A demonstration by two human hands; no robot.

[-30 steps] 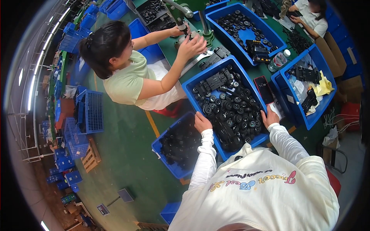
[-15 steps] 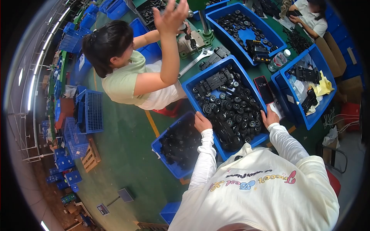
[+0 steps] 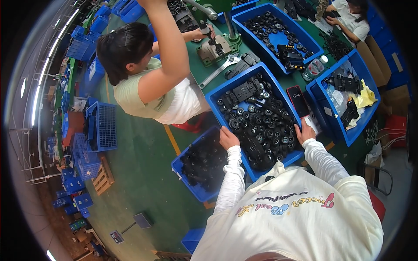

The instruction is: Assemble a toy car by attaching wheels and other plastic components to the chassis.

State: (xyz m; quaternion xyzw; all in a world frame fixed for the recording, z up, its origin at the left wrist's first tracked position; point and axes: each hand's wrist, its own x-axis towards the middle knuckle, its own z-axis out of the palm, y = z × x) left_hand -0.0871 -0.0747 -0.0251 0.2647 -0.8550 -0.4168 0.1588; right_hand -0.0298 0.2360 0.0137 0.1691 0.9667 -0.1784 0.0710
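My left hand (image 3: 228, 138) grips the left rim of a blue plastic bin (image 3: 213, 93), and my right hand (image 3: 306, 132) grips its right rim. The bin holds many small black toy wheels (image 3: 274, 126) with silvery hubs. Among them lie black toy car chassis (image 3: 242, 92), one at the far end and others at the near left. My fingers are curled over the edges; some fingertips are hidden. The bin's far part rests on the green table, and its near end is close to my body.
Left, a co-worker (image 3: 143, 87) works at a green press (image 3: 217, 48). A wrench (image 3: 220, 71), a phone (image 3: 298, 101) and a bottle (image 3: 314, 68) lie or stand around my bin. Blue bins of wheels (image 3: 237, 21) and scraps (image 3: 353, 138) flank it. A lower bin (image 3: 176, 167) sits left of me.
The co-worker's raised hand has moved up onto the press lever, and their head has shifted slightly right. My hands and the bin have stayed in place.
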